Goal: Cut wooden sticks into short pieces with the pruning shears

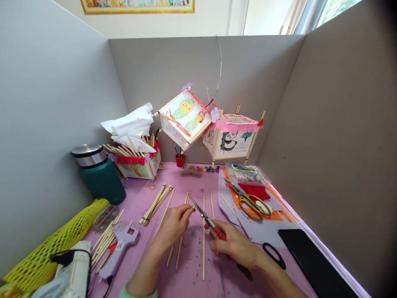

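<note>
My left hand (178, 221) is closed in a pinch over the middle of the table, with the tip of a thin wooden stick (194, 207) showing at its fingertips. My right hand (234, 242) grips a red-handled tool with pointed metal jaws (203, 215). Its jaws reach up to the stick's end at my left fingertips; whether they touch it I cannot tell. Several loose wooden sticks (204, 248) lie on the purple table covering (189, 281) under and between my hands. Left of them rest bundled sticks (156, 203) bound with dark bands.
Left stand a green bottle (101, 178), a stick-filled box (139, 167), a glue gun (119, 250) and yellow netting (56, 244). Paper lanterns (186, 118) (235, 140) are at the back. Right lie gold-handled scissors (248, 200) and a black phone-like slab (316, 260). Grey panels (198, 62) enclose the table.
</note>
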Available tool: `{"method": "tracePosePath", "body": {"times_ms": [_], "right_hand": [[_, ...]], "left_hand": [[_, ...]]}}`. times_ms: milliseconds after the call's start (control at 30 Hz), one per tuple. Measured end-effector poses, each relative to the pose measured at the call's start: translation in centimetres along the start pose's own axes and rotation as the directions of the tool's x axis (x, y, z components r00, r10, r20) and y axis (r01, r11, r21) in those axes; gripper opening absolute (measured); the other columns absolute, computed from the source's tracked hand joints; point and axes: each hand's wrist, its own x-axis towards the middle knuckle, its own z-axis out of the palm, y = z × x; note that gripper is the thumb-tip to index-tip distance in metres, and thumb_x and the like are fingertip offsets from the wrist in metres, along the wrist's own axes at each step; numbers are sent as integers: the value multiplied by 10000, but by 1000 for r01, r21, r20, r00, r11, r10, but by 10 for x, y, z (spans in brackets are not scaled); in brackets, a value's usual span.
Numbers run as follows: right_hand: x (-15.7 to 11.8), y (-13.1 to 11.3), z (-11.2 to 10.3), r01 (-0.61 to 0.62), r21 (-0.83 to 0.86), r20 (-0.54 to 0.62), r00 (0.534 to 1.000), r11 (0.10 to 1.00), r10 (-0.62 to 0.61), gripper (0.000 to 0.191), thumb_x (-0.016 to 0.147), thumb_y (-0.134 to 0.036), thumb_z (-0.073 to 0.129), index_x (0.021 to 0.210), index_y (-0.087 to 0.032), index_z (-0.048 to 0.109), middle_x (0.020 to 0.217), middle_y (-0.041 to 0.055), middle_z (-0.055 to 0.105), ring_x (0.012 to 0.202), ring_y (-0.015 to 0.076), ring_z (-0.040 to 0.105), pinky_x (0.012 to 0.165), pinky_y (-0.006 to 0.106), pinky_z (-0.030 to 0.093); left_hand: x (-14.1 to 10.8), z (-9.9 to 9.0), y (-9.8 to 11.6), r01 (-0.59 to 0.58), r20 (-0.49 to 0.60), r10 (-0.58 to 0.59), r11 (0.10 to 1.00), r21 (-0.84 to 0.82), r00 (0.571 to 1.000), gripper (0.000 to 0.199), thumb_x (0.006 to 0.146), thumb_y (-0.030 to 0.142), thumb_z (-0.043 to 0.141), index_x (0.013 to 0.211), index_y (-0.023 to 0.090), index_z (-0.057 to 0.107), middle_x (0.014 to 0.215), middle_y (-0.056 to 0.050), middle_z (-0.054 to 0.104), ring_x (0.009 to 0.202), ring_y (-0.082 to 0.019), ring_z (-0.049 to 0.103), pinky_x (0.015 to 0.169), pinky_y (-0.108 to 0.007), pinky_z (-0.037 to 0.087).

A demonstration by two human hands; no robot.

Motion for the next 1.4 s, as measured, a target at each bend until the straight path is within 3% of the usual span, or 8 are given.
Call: {"method": "tracePosePath", "body": {"times_ms": [100,167,333,500,667,900,1300,1400], "right_hand": [[-4,2,-8,-35,203,101,995,979,15,308,722,-348,635,957,-161,565,816,4,540,663,115,512,630,240,403],[-6,4,-14,-34,276,109,994,961,4,347,737,-391,634,982,-153,574,867,36,566,720,141,556,686,269,434],[-10,3,-18,-25,253,101,995,967,0,322,765,-382,623,982,-151,565,926,51,563,740,141,556,684,267,426],[-12,-10,-9,4,130,90,996,992,-16,256,766,-352,627,923,-162,556,842,4,528,712,119,504,645,232,385],[-8,-12,1,67,-14,-13,998,998,-68,178,757,-286,619,855,-155,550,749,-22,485,681,109,432,623,224,354],[-7,-2,0,90,96,10,996,991,-91,175,788,-291,603,848,-157,508,788,-22,485,675,97,432,604,218,344],[-5,1,4,114,12,-49,992,993,-113,109,780,-224,593,837,-157,528,720,-38,462,649,92,411,603,217,340],[-3,6,1,108,100,-13,994,989,-108,170,755,-217,611,901,-147,561,721,-38,471,629,86,422,587,213,348]], "left_hand": [[0,1,-2,-53,-85,59,996,74,995,371,877,401,434,875,163,718,518,29,533,500,-118,461,510,-221,314],[-1,1,-5,-78,-162,92,993,92,982,318,864,378,479,898,178,724,621,5,636,558,-128,527,543,-218,355],[0,-1,-5,-126,-288,156,985,119,945,212,831,291,558,928,208,728,911,-45,740,803,-184,660,736,-250,464],[0,1,-5,-160,-272,204,972,174,940,207,846,284,561,956,218,723,938,-42,740,831,-183,672,764,-267,485],[0,1,-7,-152,-270,205,967,203,941,205,852,284,561,959,215,723,934,-42,740,831,-183,674,766,-267,488],[1,1,-10,-177,-282,223,968,177,933,203,842,236,578,987,218,719,939,-29,740,826,-170,676,756,-258,493],[1,2,-12,-222,-275,269,956,189,923,216,851,265,575,993,194,722,850,-54,734,742,-165,659,709,-268,491],[0,0,-12,-243,-263,289,950,194,920,232,859,297,562,971,182,730,819,-67,730,714,-166,656,691,-270,491]]}}
